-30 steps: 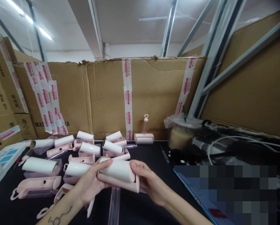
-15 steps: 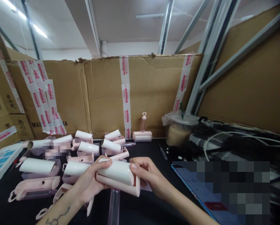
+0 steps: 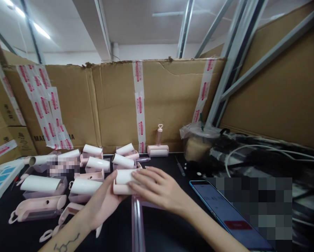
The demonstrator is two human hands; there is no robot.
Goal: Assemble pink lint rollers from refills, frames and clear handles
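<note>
My left hand (image 3: 104, 206) is closed around one end of a lint roller (image 3: 121, 189), which has a white paper roll (image 3: 122, 177) in a pale pink holder. From the other side, my right hand (image 3: 159, 189) lies over the roll with its fingers curved across the front; its thumb is hidden. The roller's right end is covered by that hand. Below the roller shows a clear pinkish plastic handle (image 3: 138, 224); whether it joins the holder I cannot tell. Left of my hands lie several more lint rollers, with white rolls (image 3: 85, 186) and a pink holder (image 3: 40, 207) with a heart-shaped loop.
An upright lint roller (image 3: 158, 149) stands at the back by the taped cardboard wall (image 3: 114, 105). At right are a screwdriver (image 3: 180, 166), a cup with a brown drink (image 3: 199, 148), a phone (image 3: 222, 210) and cables (image 3: 251, 147). A white power strip (image 3: 4, 180) lies far left.
My right hand has moved from the roller's right end to lie across its front. The lint roller has turned and sits slightly higher, more of it covered.
</note>
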